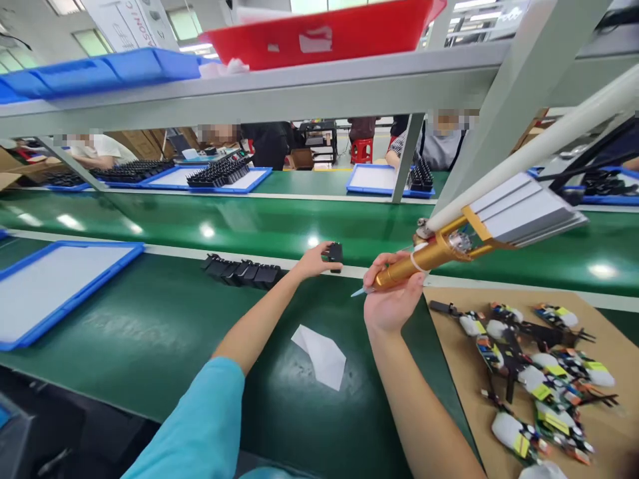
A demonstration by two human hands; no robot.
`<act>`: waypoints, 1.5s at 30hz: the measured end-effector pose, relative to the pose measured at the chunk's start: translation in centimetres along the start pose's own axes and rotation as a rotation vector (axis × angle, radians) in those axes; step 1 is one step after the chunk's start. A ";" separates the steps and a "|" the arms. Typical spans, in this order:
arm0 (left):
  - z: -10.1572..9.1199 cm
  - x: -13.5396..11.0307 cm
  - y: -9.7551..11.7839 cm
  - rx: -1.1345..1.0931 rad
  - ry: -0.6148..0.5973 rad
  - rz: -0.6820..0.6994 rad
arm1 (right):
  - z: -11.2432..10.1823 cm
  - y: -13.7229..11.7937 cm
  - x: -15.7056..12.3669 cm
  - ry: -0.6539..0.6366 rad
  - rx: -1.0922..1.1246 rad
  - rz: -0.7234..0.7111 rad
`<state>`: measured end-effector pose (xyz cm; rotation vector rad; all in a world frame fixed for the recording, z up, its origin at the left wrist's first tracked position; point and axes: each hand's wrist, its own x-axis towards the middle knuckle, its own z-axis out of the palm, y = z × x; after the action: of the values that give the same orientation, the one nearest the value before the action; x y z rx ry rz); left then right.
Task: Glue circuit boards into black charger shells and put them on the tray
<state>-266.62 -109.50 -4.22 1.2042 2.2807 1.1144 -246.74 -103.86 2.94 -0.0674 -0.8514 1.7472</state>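
Note:
My left hand (313, 262) is closed around a small black plastic case (336, 255), held up near the far edge of the green bench. In my right hand (392, 303) lies a gold glue dispensing gun (412, 265), its pale blue nozzle (357, 292) pointing left, toward the case but apart from it. The gun joins a white arm (529, 140) above. Left of my left hand, several more black cases (242, 271) stand in a row. A creased piece of white paper (322, 358) lies on the bench between my forearms.
On the right, a cardboard sheet (606, 332) carries several wired circuit boards (554, 372). A blue-rimmed white tray (64, 286) lies at left. Beyond runs a green conveyor (249, 223). Overhead, a shelf (299, 93) holds red and blue bins. People sit across the line.

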 end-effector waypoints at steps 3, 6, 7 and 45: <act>-0.3 -5.9 1.1 -0.026 -0.156 0.076 | 0.1 -0.1 0.0 -0.004 0.001 -0.008; -0.6 -10.4 0.9 0.002 -0.278 0.070 | 0.2 -0.1 0.0 -0.012 0.003 -0.008; -0.5 -11.4 0.7 0.000 -0.289 0.071 | 0.3 -0.1 0.0 -0.011 0.003 -0.005; 3.5 -13.3 -1.0 -0.240 0.107 0.042 | 0.5 -0.1 -0.2 -0.007 -0.052 0.003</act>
<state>-257.25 -118.90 -8.13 1.1265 2.1293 1.4522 -246.83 -104.26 3.34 -0.0978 -0.9023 1.7289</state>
